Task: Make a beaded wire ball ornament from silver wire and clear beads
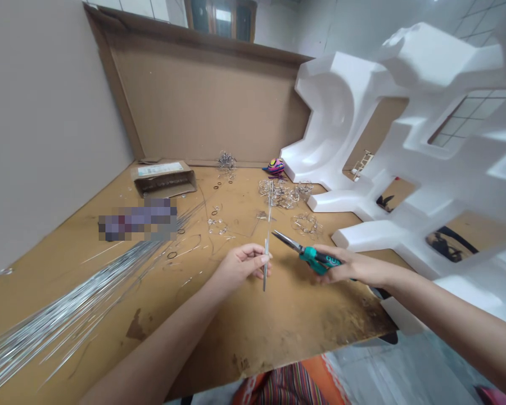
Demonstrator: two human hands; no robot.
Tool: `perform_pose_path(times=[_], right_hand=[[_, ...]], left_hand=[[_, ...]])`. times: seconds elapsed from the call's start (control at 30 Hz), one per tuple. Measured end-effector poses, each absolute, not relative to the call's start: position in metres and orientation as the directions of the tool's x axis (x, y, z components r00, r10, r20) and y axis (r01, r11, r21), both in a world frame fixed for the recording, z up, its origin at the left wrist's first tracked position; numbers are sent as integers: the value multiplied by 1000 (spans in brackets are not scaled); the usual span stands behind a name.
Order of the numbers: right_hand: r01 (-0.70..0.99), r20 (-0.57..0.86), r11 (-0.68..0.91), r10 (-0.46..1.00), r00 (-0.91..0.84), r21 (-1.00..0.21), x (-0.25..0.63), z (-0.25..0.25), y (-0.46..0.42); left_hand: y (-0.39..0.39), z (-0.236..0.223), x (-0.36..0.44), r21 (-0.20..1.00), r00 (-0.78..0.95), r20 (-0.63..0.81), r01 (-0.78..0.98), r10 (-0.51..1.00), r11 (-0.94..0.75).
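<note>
Between the thumb and fingers of my left hand [249, 261] are thin, straight metal wires [270, 216], held nearly upright over the middle of the table. How many wires are in the pinch I cannot tell. My right hand [341, 265] is wrapped round the teal and black handles of long-nosed pliers [316, 259]. The pliers' jaws point up and left towards the wires, a short gap away from them. Beyond both hands, bent wire pieces [282, 194] lie in a loose heap, with another small cluster of wire loops [307, 223] nearer the pliers.
A long bundle of straight wires [88, 298] runs across the left side of the brown table [219, 349]. Behind it sit a small open cardboard box [166, 185] and a blurred-out item [137, 219]. White moulded foam [362, 197] stands along the right; a cardboard wall [202, 101] closes the back.
</note>
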State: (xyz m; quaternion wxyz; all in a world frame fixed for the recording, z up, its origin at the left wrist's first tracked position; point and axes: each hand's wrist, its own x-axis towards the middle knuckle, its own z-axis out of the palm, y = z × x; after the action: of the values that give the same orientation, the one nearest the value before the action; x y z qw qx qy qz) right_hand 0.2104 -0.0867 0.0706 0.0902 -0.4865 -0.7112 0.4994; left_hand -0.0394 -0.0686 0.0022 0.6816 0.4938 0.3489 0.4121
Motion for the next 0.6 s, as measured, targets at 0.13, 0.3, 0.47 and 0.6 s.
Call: perform_pose_path(times=[0.13,0.3,0.47,0.6], right_hand=[[612,-393,19,750,-532,-791,208,75,-88],[584,-417,-18,717,-558,-812,208,72,-82],[618,-449,3,684,-575,-786,203,73,-79],[582,-471,-57,652,-594,-812,195,73,-78]], left_hand=[[-68,2,-40,961,418,-87,-204,904,187],[-68,1,-39,966,444,-95,-175,891,189],[-69,1,-39,967,460,-119,-148,880,208],[-69,-1,-38,963,514,-147,-120,845,241]])
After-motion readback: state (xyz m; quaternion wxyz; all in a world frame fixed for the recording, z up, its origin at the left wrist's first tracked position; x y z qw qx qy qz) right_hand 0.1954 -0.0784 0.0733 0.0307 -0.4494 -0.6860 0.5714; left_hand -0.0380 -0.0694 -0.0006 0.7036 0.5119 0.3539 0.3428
